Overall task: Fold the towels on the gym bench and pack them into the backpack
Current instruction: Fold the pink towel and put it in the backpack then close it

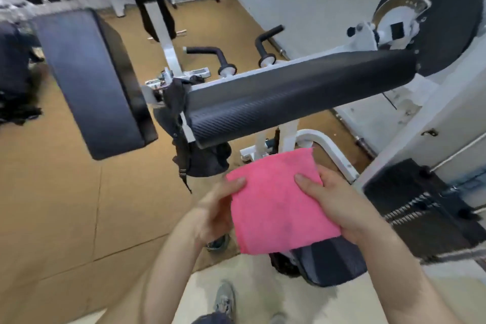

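Pink towel (281, 202), folded to a compact square, held in mid-air before the person, left hand (218, 214) and right hand (339, 208) pinching opposite edges, apparently to keep the fold for packing; dark backpack (184, 123) hanging off black padded bench (299, 92); tan gym floor (65, 192).

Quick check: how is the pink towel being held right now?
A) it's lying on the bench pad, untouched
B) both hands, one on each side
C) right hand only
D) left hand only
B: the left hand and right hand each grip a side of the folded pink towel, held in the air in front of the bench pad.
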Demonstrator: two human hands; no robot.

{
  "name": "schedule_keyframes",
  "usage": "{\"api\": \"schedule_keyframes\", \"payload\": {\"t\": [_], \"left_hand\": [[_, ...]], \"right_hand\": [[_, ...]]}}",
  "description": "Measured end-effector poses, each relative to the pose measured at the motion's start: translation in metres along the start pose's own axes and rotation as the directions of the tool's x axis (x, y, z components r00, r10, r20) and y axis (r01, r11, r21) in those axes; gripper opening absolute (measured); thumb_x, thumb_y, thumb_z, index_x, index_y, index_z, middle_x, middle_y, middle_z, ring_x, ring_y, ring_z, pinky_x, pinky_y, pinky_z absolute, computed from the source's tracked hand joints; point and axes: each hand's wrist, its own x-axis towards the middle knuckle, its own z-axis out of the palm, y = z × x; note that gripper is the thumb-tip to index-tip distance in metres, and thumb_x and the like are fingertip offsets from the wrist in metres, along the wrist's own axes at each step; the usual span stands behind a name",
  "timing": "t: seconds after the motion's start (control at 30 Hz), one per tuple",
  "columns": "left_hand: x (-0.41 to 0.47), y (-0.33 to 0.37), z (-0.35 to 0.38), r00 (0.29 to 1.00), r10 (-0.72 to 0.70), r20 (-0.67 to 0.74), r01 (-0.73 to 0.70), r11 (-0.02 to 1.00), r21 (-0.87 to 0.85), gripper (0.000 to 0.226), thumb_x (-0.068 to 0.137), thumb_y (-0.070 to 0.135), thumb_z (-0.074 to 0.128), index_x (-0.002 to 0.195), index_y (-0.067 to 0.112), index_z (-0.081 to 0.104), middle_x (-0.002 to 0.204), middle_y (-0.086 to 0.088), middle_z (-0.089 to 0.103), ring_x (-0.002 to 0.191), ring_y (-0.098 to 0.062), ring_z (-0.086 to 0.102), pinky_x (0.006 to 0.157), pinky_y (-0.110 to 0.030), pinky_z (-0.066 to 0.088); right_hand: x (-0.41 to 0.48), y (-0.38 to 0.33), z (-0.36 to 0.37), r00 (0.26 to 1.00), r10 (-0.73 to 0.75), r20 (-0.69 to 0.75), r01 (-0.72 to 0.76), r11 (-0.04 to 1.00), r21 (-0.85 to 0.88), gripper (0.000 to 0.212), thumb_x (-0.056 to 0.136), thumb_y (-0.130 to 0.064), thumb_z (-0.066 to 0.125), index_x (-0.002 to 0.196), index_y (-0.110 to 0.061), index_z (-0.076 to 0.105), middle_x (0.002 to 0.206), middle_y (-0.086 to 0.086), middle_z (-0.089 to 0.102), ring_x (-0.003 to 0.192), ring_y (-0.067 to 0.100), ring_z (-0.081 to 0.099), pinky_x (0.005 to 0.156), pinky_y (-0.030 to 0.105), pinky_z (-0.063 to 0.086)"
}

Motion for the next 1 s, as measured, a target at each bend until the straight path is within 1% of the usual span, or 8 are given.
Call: {"api": "schedule_keyframes", "payload": {"t": [0.1, 0.27, 0.43, 0.53, 0.6, 0.67, 0.8, 1.0], "left_hand": [[-0.031, -0.022, -0.036, 0.991, -0.042, -0.129, 0.01, 0.971, -0.239, 0.065, 0.062, 0.052, 0.078, 0.113, 0.011, 0.068, 0.113, -0.014, 0.071, 0.095, -0.03, 0.071, 0.073, -0.046, 0.056], [-0.081, -0.039, -0.107, 0.968, -0.084, -0.235, 0.017, 0.961, -0.275, 0.066, 0.075, 0.04, 0.077, 0.13, 0.008, 0.059, 0.127, -0.017, 0.064, 0.114, -0.034, 0.062, 0.096, -0.059, 0.047], [-0.124, -0.025, -0.188, 0.861, 0.052, -0.505, -0.161, 0.972, -0.174, 0.052, 0.074, 0.015, 0.079, 0.115, -0.006, 0.054, 0.087, -0.015, 0.071, 0.065, -0.022, 0.067, 0.051, -0.029, 0.054], [-0.149, -0.01, -0.245, 0.865, 0.076, -0.496, -0.184, 0.968, -0.171, 0.016, 0.087, 0.014, 0.065, 0.102, 0.01, 0.063, 0.075, -0.003, 0.07, 0.058, -0.012, 0.063, 0.05, -0.022, 0.048], [-0.162, -0.002, -0.29, 0.886, 0.094, -0.453, -0.187, 0.969, -0.163, 0.023, 0.083, 0.02, 0.067, 0.105, 0.018, 0.065, 0.082, 0.0, 0.067, 0.062, -0.01, 0.059, 0.052, -0.022, 0.043], [-0.171, 0.005, -0.33, 0.891, 0.131, -0.436, -0.244, 0.946, -0.215, 0.017, 0.081, 0.015, 0.065, 0.097, 0.019, 0.064, 0.067, 0.004, 0.06, 0.051, -0.006, 0.05, 0.043, -0.019, 0.036], [-0.187, 0.021, -0.387, 0.883, 0.241, -0.402, -0.415, 0.8, -0.433, 0.021, 0.075, 0.004, 0.054, 0.093, 0.013, 0.059, 0.06, 0.004, 0.062, 0.045, -0.003, 0.055, 0.039, -0.014, 0.044], [-0.193, 0.038, -0.456, 0.869, 0.27, -0.415, -0.455, 0.766, -0.454, 0.035, 0.075, -0.011, 0.043, 0.068, 0.016, 0.066, 0.079, -0.007, 0.067, 0.062, -0.013, 0.064, 0.047, -0.019, 0.051]], "right_hand": [[0.013, 0.007, 0.051, 1.0, -0.007, 0.018, 0.007, 0.999, -0.04, 0.02, 0.098, -0.031, 0.053, 0.115, -0.029, 0.061, 0.1, -0.003, 0.074, 0.09, 0.015, 0.071, 0.077, 0.036, 0.057], [0.027, 0.022, 0.141, 0.997, 0.018, 0.074, -0.004, 0.985, -0.175, 0.022, 0.1, -0.031, 0.048, 0.12, -0.027, 0.057, 0.106, -0.001, 0.068, 0.095, 0.018, 0.066, 0.086, 0.041, 0.055], [0.042, 0.028, 0.233, 0.934, 0.208, 0.292, -0.182, 0.977, -0.116, 0.03, 0.094, -0.025, 0.061, 0.122, -0.029, 0.053, 0.111, 0.003, 0.07, 0.101, 0.024, 0.068, 0.089, 0.05, 0.055], [0.056, 0.029, 0.286, 0.884, 0.277, 0.377, -0.237, 0.96, -0.149, 0.045, 0.089, -0.018, 0.067, 0.127, -0.036, 0.05, 0.114, 0.001, 0.069, 0.101, 0.024, 0.068, 0.083, 0.046, 0.058], [0.065, 0.028, 0.328, 0.89, 0.293, 0.349, -0.296, 0.954, -0.047, 0.04, 0.09, -0.01, 0.062, 0.122, -0.034, 0.056, 0.102, 0.0, 0.071, 0.081, 0.019, 0.07, 0.06, 0.033, 0.059], [0.074, 0.03, 0.373, 0.884, 0.358, 0.3, -0.403, 0.909, 0.105, 0.024, 0.092, -0.009, 0.054, 0.106, -0.027, 0.062, 0.072, 0.001, 0.066, 0.047, 0.013, 0.057, 0.037, 0.019, 0.04], [0.101, 0.032, 0.446, 0.771, 0.497, 0.397, -0.631, 0.677, 0.379, 0.009, 0.086, -0.01, 0.049, 0.086, -0.016, 0.057, 0.053, -0.002, 0.047, 0.034, 0.003, 0.042, 0.027, 0.012, 0.029], [0.146, 0.031, 0.502, 0.696, 0.502, 0.513, -0.709, 0.593, 0.381, 0.046, 0.079, -0.009, 0.047, 0.125, -0.015, 0.05, 0.066, 0.007, 0.057, 0.036, 0.005, 0.05, 0.03, 0.01, 0.039]]}}
